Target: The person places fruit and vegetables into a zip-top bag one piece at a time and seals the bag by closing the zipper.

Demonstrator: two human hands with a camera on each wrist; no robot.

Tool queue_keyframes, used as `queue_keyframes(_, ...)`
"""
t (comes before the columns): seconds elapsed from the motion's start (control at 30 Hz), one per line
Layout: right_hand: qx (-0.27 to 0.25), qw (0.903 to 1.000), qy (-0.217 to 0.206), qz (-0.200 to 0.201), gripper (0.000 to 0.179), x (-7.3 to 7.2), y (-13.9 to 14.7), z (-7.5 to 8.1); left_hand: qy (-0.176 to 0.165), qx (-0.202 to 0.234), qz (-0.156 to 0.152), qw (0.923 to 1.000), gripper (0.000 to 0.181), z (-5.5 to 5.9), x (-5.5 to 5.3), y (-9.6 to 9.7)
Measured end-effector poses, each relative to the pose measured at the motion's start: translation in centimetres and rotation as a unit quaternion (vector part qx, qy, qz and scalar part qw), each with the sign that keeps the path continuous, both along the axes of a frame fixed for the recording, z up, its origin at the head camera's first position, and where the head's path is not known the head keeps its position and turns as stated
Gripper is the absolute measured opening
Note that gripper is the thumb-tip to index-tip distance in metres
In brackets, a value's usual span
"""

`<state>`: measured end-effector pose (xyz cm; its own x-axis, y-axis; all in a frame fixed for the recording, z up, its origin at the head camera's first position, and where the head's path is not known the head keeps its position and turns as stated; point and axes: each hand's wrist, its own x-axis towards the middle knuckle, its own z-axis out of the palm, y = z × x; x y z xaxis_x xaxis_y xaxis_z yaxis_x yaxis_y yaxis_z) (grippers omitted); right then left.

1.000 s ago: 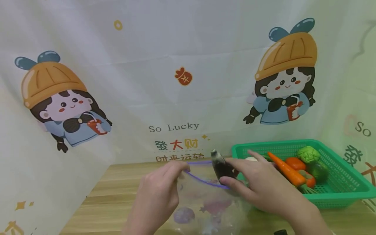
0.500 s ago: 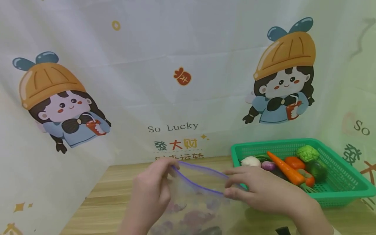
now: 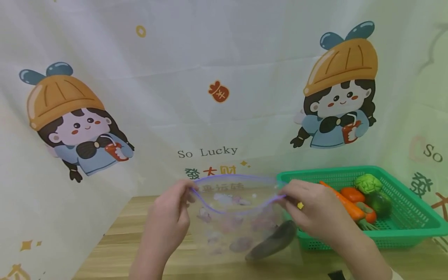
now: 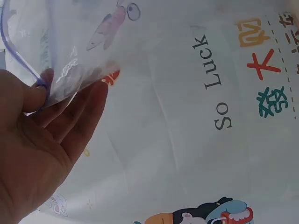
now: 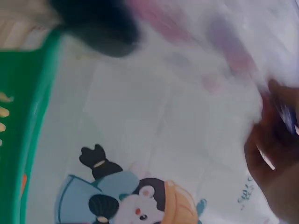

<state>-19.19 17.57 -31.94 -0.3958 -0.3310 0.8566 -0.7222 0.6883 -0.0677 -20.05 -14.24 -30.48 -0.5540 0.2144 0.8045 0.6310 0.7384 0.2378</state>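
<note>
A clear zip-top bag (image 3: pixel 224 233) with a purple rim and pinkish prints hangs between my two hands, its mouth spread. At the bag's left corner, my left hand (image 3: pixel 169 212) pinches the rim between thumb and fingers; the left wrist view shows this left hand (image 4: pixel 51 116) with the thumb over the purple edge. My right hand (image 3: pixel 311 206) pinches the opposite corner. Inside the bag, low on the right, a dark eggplant (image 3: pixel 273 243) lies slanted; in the right wrist view it is a blurred dark shape (image 5: pixel 100 28).
A green plastic basket (image 3: pixel 413 229) stands to the right, close beside my right hand. In it lie a carrot (image 3: pixel 351 208), a tomato (image 3: pixel 351 193), a green leafy head (image 3: pixel 368 182) and a dark green vegetable (image 3: pixel 379 205). A printed cloth (image 3: pixel 168 97) hangs behind the wooden table (image 3: pixel 129 229).
The eggplant left my right hand and is now inside the bag. My right hand then took the bag's right corner, and both hands raised and spread the bag.
</note>
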Motion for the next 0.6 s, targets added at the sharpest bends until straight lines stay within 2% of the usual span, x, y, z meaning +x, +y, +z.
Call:
queue_keyframes(0.07, -0.002, 0.9998, 0.018, -0.004, 0.024, -0.05, -0.2, -0.17, -0.008, -0.022, 0.021, 0.9995, 0.037, -0.18, -0.16, -0.27)
queue_keyframes(0.13, -0.008, 0.999, 0.028, -0.033, 0.021, -0.07, -0.23, -0.27, -0.007, -0.029, 0.028, 0.9992, 0.035, -0.26, -0.33, -0.44)
queue_keyframes(0.2, -0.007, 0.9994, 0.013, -0.032, 0.023, -0.07, -0.13, -0.35, -0.005, -0.035, 0.03, 0.9989, 0.033, -0.3, -0.44, -0.55)
queue_keyframes(0.33, -0.004, 0.999, 0.013, -0.044, 0.019, -0.22, -0.02, -0.38, 0.002, -0.037, 0.024, 0.999, 0.032, -0.21, -0.47, -0.75)
queue_keyframes(0.4, -0.004, 0.9991, 0.011, -0.04, 0.008, -0.26, 0.03, -0.42, 0.008, -0.036, 0.021, 0.9991, 0.031, -0.16, -0.37, -0.86)
queue_keyframes(0.53, -0.006, 0.9991, 0.014, -0.04, 0.04, -0.33, 0.15, -0.37, 0.029, -0.036, 0.014, 0.9989, 0.032, -0.11, -0.28, -0.97)
queue_keyframes(0.6, -0.001, 0.9991, 0.01, -0.042, 0.033, -0.37, 0.18, -0.29, 0.031, -0.036, 0.011, 0.9988, 0.031, -0.1, -0.25, -0.97)
